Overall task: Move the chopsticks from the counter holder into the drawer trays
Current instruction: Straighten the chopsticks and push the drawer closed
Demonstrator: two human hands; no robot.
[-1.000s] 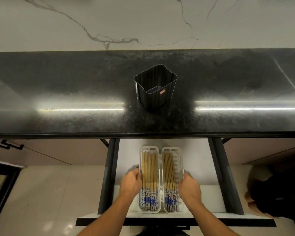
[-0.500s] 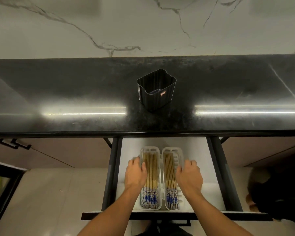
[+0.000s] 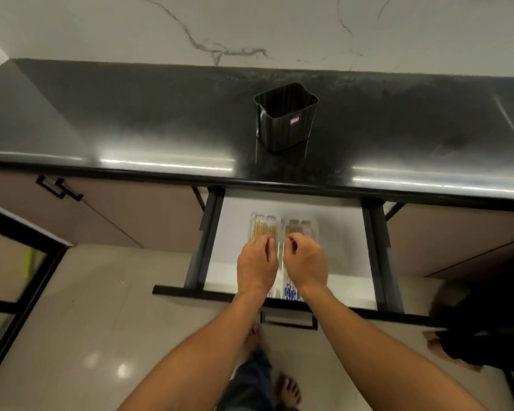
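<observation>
Over the open drawer (image 3: 333, 232), left hand (image 3: 257, 262) and right hand (image 3: 306, 262) hang above the two trays (image 3: 309, 223), fingers curled; whether they pinch the chopsticks (image 3: 263, 229) lying there cannot be told. Holder (image 3: 285, 120) on the counter (image 3: 131, 123) looks empty. Judgement: final settling; next, hands clear, drawer pushed shut

Counter (image 3: 131, 134): glossy black stone. Holder (image 3: 285, 123): ribbed black plastic. Trays (image 3: 257, 222): clear plastic. Chopsticks (image 3: 263, 229): pale wood.
</observation>
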